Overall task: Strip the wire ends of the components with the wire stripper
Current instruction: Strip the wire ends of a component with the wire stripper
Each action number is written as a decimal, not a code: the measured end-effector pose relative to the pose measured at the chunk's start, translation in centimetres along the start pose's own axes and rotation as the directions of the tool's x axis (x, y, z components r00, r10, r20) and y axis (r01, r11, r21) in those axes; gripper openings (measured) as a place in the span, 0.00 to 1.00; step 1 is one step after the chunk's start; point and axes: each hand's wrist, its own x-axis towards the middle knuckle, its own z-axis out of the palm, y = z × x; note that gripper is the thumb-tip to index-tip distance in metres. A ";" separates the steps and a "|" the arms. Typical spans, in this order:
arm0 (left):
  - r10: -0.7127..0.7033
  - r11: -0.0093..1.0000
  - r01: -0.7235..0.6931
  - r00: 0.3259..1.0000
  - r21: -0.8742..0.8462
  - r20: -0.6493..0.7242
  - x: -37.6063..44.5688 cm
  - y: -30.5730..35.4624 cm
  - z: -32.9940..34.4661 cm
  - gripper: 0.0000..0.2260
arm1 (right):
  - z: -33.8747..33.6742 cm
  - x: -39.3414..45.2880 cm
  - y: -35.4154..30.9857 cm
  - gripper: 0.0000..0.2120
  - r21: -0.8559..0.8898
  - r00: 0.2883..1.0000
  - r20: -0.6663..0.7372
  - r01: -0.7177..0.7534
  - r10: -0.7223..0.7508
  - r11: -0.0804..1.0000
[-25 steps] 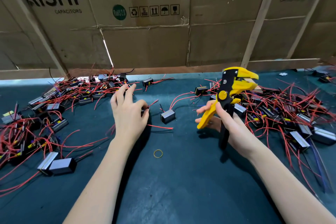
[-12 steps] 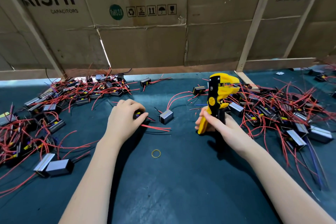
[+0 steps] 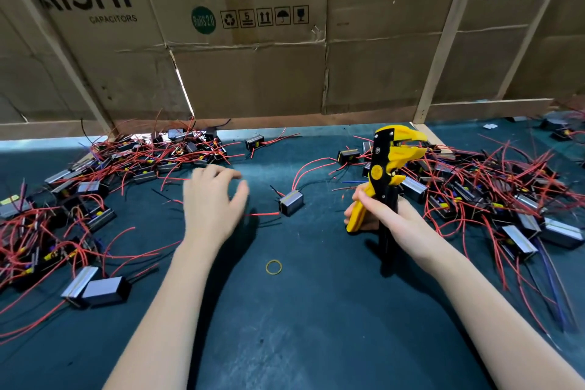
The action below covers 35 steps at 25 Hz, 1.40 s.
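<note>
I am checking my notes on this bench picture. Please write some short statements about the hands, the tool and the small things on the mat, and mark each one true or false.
1. The right hand grips the wire stripper with its head pointing up. True.
2. The left hand holds the wire stripper. False: it is over the mat, its fingers hanging loosely curled, and it holds no tool.
3. A yellow rubber band lies on the mat between the two forearms. True.
4. The single component between the hands is clamped in the stripper. False: it lies on the mat, apart from the tool.
5. Cardboard boxes stand behind the mat. True.
</note>
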 end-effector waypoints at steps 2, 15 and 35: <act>0.005 0.995 -0.001 0.999 -0.105 0.043 -0.7 2.8 0.5 0.13 | 0.0 -0.1 0.0 0.20 -0.024 1.000 0.004 0.000 0.000 1.000; -0.206 0.975 0.218 0.955 -0.033 0.214 -1.4 5.8 2.9 0.25 | 0.5 -0.9 -0.1 0.19 -0.245 0.988 0.141 -0.028 0.064 0.969; 0.126 0.722 0.216 0.893 -0.657 0.432 -1.4 4.7 1.7 0.04 | -0.2 0.1 0.0 0.20 -0.008 0.946 -0.283 0.161 -0.156 0.987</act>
